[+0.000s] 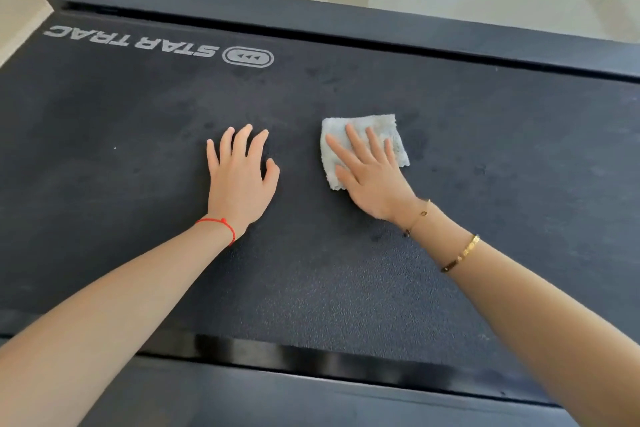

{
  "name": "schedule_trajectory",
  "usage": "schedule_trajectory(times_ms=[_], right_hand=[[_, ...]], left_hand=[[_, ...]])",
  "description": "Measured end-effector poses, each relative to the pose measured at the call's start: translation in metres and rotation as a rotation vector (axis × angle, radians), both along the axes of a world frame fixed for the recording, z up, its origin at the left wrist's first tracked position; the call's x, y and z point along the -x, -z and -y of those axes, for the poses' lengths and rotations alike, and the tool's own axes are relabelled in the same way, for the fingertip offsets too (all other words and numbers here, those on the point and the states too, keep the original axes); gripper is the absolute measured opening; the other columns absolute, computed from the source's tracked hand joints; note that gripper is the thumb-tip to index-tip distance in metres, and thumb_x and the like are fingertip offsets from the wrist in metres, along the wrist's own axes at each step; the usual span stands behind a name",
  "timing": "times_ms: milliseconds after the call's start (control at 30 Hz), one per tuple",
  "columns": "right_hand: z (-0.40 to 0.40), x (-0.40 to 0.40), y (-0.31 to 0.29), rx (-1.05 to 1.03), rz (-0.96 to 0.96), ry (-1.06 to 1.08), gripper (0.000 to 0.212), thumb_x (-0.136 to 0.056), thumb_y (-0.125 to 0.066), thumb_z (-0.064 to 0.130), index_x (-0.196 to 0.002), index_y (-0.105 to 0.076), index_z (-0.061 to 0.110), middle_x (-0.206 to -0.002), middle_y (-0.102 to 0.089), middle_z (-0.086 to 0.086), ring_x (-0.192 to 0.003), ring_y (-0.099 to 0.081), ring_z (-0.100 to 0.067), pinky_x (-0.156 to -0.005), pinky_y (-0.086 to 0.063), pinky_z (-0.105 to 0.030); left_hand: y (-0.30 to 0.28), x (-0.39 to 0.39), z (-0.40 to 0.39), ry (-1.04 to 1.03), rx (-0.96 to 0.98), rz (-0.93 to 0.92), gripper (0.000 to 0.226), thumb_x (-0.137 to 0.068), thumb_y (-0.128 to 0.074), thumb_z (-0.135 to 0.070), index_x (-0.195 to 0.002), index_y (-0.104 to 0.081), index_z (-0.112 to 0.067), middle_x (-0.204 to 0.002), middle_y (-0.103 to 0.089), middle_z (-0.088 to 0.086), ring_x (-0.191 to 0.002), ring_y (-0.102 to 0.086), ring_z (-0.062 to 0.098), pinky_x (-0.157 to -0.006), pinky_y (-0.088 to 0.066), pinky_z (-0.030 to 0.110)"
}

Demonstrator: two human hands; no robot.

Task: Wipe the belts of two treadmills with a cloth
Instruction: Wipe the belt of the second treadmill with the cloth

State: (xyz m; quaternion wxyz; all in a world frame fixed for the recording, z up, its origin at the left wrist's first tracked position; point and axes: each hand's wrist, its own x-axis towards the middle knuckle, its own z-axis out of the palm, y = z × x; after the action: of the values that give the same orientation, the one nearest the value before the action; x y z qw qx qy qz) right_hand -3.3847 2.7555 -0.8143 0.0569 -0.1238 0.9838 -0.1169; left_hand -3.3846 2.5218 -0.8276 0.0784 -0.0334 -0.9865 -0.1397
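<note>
Near side rail [311, 392] of the treadmill, black, closest. Beyond it the dark belt [138, 135]. Left hand [240, 180] flat on the belt, fingers spread wide, holding nothing. Right hand [372, 180] presses the pale blue cloth [360, 125], fingers straight and fanned; cloth edges show past the fingertips. Faint darker patches beyond the cloth, possibly damp. Far rail [346, 21] behind.

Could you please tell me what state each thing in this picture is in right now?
Cloth: folded small, flat on the belt under the right hand.
Right hand: fingers straight, pressing the cloth.
Left hand: fingers spread, resting on bare belt, apart from the cloth.
Treadmill belt: dark, patchy smudges around the hands.
Far side rail: untouched.
</note>
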Motion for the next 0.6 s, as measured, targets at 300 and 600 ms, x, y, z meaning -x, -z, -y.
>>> schedule_trajectory(times_ms=[300,600], right_hand=[[-0.042,0.081,-0.002,-0.009,0.061,0.262,0.052,-0.104,-0.021,0.036,-0.155,-0.010,0.039,-0.165,0.003,0.001,-0.150,0.010,-0.030,-0.120,0.008,-0.050],[0.043,0.088,0.010,-0.045,-0.022,-0.088,0.051,-0.105,-0.021,0.039,-0.155,-0.009,0.039,-0.165,0.000,0.000,-0.150,0.006,-0.034,-0.119,0.006,-0.052]], left_hand=[[0.004,0.001,0.001,-0.005,-0.007,-0.009,0.051,-0.098,-0.042,-0.031,-0.147,-0.042,-0.018,-0.155,-0.037,0.007,-0.147,-0.024,0.031,-0.120,-0.014,0.057],[0.005,0.003,0.003,0.006,0.007,-0.017,0.051,-0.097,-0.041,-0.033,-0.147,-0.042,-0.020,-0.154,-0.037,0.006,-0.146,-0.025,0.031,-0.120,-0.015,0.058]])
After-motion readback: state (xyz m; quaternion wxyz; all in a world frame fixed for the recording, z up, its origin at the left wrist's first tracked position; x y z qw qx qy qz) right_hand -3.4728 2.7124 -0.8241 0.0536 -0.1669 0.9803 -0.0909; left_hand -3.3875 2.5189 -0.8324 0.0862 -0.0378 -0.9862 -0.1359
